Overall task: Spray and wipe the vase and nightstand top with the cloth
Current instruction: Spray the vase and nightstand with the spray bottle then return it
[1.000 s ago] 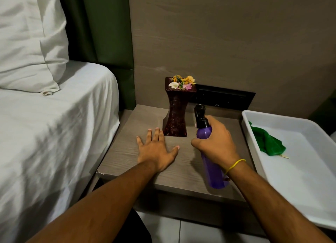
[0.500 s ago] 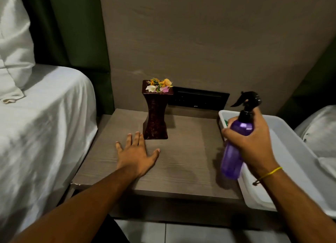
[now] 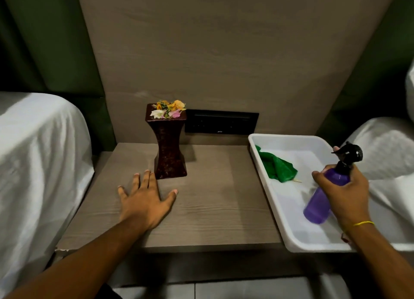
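Note:
A dark red-brown vase (image 3: pixel 169 146) with small flowers on top stands at the back of the wooden nightstand top (image 3: pixel 215 200). My left hand (image 3: pixel 145 200) lies flat on the top with fingers spread, just in front of the vase's base. My right hand (image 3: pixel 343 193) grips a purple spray bottle (image 3: pixel 322 200) with a black trigger head, held tilted over a white tray (image 3: pixel 271 186) to the right. A crumpled green cloth (image 3: pixel 276 167) lies inside the tray near its back left corner.
White-sheeted beds flank the nightstand, one on the left (image 3: pixel 38 164) and one on the right (image 3: pixel 389 155). A black socket panel (image 3: pixel 221 121) sits in the wooden wall panel behind the vase. Grey floor tiles (image 3: pixel 201 289) show below the nightstand's front edge.
My right hand has carried the spray bottle from in front of the vase rightward to over the white tray. My left hand has stayed flat on the nightstand.

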The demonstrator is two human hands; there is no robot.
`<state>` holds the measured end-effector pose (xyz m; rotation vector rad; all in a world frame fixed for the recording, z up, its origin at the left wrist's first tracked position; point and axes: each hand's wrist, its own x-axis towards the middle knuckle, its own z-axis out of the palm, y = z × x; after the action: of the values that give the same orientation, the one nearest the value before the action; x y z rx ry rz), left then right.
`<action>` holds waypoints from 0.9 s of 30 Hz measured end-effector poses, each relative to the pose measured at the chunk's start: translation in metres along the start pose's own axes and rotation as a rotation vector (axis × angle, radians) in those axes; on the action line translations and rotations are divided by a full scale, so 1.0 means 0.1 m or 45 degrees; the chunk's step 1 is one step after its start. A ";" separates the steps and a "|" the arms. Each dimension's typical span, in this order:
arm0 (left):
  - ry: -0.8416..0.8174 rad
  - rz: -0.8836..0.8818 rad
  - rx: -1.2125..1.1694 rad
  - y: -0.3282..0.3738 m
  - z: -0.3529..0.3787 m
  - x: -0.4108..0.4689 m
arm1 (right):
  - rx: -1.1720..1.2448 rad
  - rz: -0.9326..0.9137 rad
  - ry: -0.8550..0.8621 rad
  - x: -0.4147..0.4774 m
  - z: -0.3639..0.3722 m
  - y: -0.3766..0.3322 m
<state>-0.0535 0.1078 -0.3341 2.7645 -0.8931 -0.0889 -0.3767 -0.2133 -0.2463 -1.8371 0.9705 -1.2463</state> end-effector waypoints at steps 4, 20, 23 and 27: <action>0.019 -0.001 0.020 -0.02 0.07 0.07 | -0.021 0.010 -0.006 0.02 -0.06 0.00; 0.008 -0.045 0.061 -0.04 0.09 0.09 | -0.028 -0.517 0.509 -0.15 -0.26 -1.07; 0.004 -0.035 0.058 -0.01 0.07 0.07 | -0.093 -1.057 0.316 -0.10 0.24 -1.34; -0.012 -0.040 0.070 0.04 0.01 0.02 | -0.591 -0.438 -0.300 0.27 0.90 -1.03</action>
<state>-0.0537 0.1036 -0.3338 2.8315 -0.8673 -0.0835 -0.2642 -0.1755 -0.1725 -2.5362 0.8865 -1.0142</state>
